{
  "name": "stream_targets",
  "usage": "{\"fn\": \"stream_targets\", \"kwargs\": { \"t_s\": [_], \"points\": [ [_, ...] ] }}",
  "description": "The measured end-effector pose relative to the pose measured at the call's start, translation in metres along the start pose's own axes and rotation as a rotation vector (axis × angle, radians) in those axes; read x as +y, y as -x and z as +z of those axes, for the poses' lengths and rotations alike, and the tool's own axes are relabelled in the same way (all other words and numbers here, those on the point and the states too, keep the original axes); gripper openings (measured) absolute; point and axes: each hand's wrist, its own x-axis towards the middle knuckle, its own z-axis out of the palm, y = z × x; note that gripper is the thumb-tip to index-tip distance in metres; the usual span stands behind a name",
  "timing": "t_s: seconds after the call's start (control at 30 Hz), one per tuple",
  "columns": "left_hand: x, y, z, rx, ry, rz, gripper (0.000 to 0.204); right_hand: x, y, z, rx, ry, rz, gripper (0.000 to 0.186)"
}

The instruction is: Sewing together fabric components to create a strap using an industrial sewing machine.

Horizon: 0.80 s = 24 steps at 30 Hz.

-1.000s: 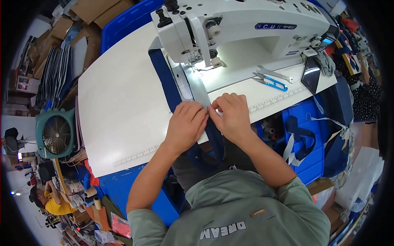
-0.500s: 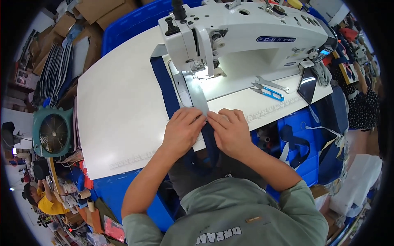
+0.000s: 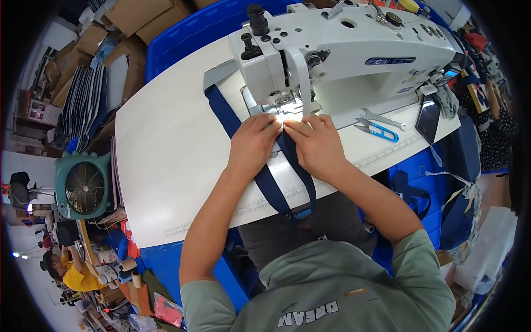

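A dark navy webbing strap (image 3: pixel 269 190) runs over the white sewing table, doubling back near the front edge at a small buckle-like piece (image 3: pixel 302 214). Its far end joins a light grey strip (image 3: pixel 221 73). My left hand (image 3: pixel 255 143) has its fingers bent and pinched on the strap just in front of the lit needle area of a white sewing machine (image 3: pixel 343 61). Beside it, my right hand (image 3: pixel 319 145) presses the same strap with thumb and fingertips. The fingertips of both hands almost meet, and they hide the strap's end at the presser foot.
Right of the machine bed lie blue-handled thread snips (image 3: pixel 381 131), a wrench (image 3: pixel 384 119) and a dark phone (image 3: pixel 427 119). A green fan (image 3: pixel 83 185) stands at left. Blue bins (image 3: pixel 188 39) border the table, and a person in yellow (image 3: pixel 80 274) is at far left.
Both hands have moved forward with the strap, from the table's front edge up to the needle area. More of the strap's loop now lies on the table. The whole view has shifted slightly.
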Motion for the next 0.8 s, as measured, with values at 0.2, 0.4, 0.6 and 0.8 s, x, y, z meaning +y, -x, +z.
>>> {"fn": "stream_targets", "kwargs": {
  "t_s": [0.2, 0.4, 0.6, 0.8],
  "points": [
    [-0.022, -0.009, 0.001, 0.017, 0.039, -0.022, 0.013, -0.003, -0.007, 0.003, -0.022, 0.055, -0.027, 0.040],
    [-0.028, -0.029, -0.001, -0.087, 0.006, -0.159, 0.012, -0.003, 0.002, -0.002, 0.049, -0.026, 0.013, 0.035],
    [-0.028, -0.026, -0.007, -0.064, -0.074, -0.151, 0.011, -0.036, -0.007, -0.021, -0.031, -0.176, 0.225, 0.023],
    [-0.029, 0.024, -0.038, 0.016, -0.135, -0.107, 0.011, -0.065, 0.013, -0.003, -0.123, -0.059, -0.023, 0.015]
  ]
}}
